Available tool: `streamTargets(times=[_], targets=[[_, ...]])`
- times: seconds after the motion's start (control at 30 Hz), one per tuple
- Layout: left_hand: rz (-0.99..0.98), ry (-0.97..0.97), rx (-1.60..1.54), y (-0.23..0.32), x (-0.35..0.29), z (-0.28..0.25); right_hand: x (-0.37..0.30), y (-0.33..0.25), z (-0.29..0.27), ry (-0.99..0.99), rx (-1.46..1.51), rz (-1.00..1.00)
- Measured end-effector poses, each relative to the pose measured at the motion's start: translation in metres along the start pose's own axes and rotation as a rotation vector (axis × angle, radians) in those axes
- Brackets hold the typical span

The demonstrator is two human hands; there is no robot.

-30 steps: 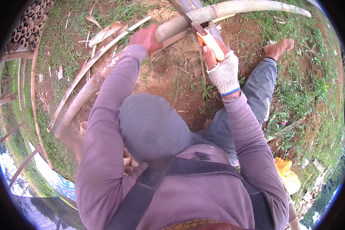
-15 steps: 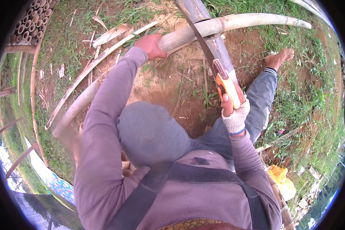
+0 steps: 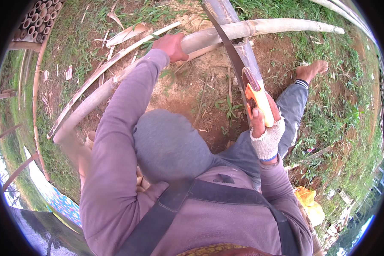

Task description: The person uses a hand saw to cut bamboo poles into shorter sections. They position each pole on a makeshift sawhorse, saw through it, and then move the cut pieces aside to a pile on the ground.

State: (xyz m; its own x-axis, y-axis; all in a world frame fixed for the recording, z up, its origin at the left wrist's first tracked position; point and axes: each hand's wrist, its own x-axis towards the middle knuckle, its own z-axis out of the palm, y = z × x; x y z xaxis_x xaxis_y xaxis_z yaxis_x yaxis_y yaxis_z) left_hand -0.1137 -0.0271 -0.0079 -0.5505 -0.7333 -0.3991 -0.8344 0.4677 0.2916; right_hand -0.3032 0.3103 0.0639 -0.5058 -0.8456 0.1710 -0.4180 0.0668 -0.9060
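Working outdoors beside stacked bamboo tubes [image 3: 37, 22] at far left, clamping the left grip [image 3: 171, 47] around a pale bamboo pole [image 3: 262, 27] above reddish soil [image 3: 185, 87], and the gloved right grip [image 3: 266, 133] around an orange-handled saw [image 3: 261, 102] crossing it, near patchy grass [image 3: 345, 109].

Grips the pole [image 3: 260, 27] by its near end with the bare left hand [image 3: 170, 46], between 11 and 12 o'clock. Holds the saw [image 3: 248, 77] by its orange handle [image 3: 265, 106] at 3 o'clock, in the gloved right hand [image 3: 268, 135], fingertips bare. Sets the blade [image 3: 231, 48] slanting across the pole toward 12, beside the log [image 3: 248, 54] lying under it. Bends one knee [image 3: 170, 132] at centre; stretches a bare foot [image 3: 312, 71] to 2. Has cut tubes [image 3: 36, 21] stacked at 10, a yellow bag [image 3: 312, 207] at 4.
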Motion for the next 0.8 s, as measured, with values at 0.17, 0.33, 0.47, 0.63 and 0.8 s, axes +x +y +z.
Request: streamTargets(times=[0.17, 0.33, 0.47, 0.63, 0.8], targets=[[-0.023, -0.006, 0.022, 0.012, -0.005, 0.002, 0.076, -0.010, 0.049, -0.020, -0.063, -0.044], [-0.022, 0.028, 0.008, 0.007, -0.016, 0.005, 0.085, -0.008, 0.053, 0.006, -0.113, -0.029], [-0.047, 0.025, -0.022, -0.003, -0.014, 0.012, -0.007, -0.001, -0.011, -0.049, -0.128, -0.128], [-0.002, 0.091, 0.003, 0.006, -0.004, 0.009, 0.057, 0.003, 0.039, -0.012, -0.328, -0.201], [-0.022, 0.086, -0.005, 0.000, -0.018, 0.001, 0.031, -0.006, 0.021, 0.001, -0.119, -0.184]])
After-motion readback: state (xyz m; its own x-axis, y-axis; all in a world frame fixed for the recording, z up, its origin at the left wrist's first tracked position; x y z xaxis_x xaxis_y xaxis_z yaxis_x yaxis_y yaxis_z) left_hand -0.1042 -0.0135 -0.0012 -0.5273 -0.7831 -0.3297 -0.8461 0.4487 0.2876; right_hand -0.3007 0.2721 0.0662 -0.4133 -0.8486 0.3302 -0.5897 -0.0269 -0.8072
